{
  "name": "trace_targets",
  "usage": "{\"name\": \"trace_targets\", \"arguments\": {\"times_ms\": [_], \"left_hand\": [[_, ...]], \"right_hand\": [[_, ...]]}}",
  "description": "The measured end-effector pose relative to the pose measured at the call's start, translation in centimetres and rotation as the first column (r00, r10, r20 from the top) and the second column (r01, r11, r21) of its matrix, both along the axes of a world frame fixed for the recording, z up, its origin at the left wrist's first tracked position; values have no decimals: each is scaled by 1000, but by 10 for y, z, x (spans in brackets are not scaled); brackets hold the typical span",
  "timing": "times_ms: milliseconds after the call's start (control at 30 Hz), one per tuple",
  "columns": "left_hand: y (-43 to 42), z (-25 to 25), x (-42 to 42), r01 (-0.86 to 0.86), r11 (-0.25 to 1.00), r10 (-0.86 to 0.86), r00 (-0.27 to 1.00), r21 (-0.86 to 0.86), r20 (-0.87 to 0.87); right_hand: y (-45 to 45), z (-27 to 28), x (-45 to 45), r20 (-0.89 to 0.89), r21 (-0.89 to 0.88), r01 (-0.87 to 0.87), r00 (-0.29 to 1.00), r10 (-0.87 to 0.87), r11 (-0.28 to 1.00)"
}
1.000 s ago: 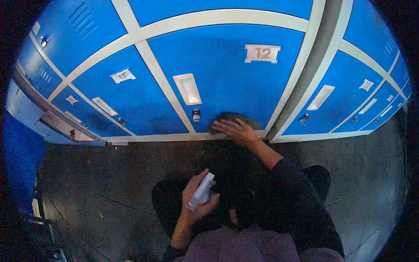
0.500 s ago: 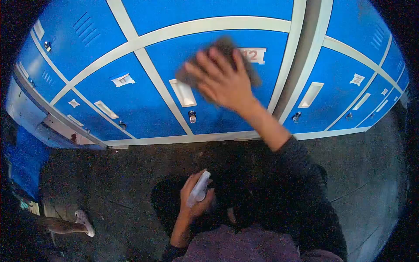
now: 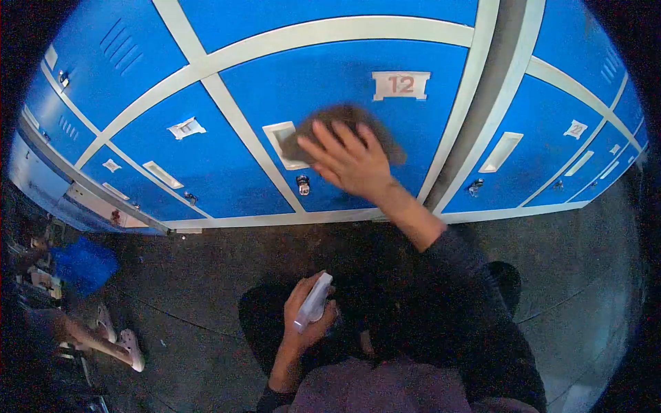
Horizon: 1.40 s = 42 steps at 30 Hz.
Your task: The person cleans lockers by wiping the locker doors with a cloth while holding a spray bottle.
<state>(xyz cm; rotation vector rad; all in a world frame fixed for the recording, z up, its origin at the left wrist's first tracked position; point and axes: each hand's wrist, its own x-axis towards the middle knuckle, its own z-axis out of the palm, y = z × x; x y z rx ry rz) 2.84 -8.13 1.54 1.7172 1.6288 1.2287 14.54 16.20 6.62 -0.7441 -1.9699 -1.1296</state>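
My right hand [image 3: 354, 165] is pressed with its fingers spread over a brown cloth [image 3: 344, 112], holding it against a blue locker door [image 3: 265, 86]. The cloth, slightly blurred, overlaps the edge of the door's white recessed handle [image 3: 279, 141]. Above it is a paper label [image 3: 401, 85] reading 12, and a small metal lock [image 3: 303, 184] sits below left of the hand. Low in front of my body, my left hand [image 3: 296, 313] is closed around a spray bottle with a white trigger head [image 3: 315, 297]; the bottle's lower part is hidden in the dark.
More blue lockers with pale frames stand to the left and right, including a neighbouring door [image 3: 227, 165]. A person's leg with a light clog [image 3: 132, 351] is at lower left, near a bright blue object [image 3: 86, 265]. Dark floor [image 3: 193, 275] lies below the lockers.
My right hand and the cloth have moved down the door, uncovering the whole number label. My left hand stays about where it was. At lower left, a second clog and more of the blue object now show.
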Motion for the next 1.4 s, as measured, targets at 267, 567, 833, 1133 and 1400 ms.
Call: {"name": "trace_targets", "arguments": {"times_ms": [267, 567, 833, 1133, 1400], "left_hand": [[-3, 8, 2, -18, 998, 13, 997, -61, -76], [-10, 5, 3, 18, 999, -13, 983, 30, -181], [-5, 4, 2, 7, 997, 9, 978, 80, -206], [0, 8, 3, -13, 1000, 13, 997, 5, -74], [-8, 5, 1, -27, 1000, 27, 1000, -12, -15]], "right_hand": [[-7, -178, 62, 367, -383, 102, 929, 50, 918], [1, -39, 58, -132, -244, -13, 991, -20, 970], [18, 115, 57, -506, 96, 72, 863, -13, 993], [4, -61, 66, -359, -265, 68, 919, -164, 962], [-34, -210, 84, -136, -637, 86, 966, -221, 766]]}}
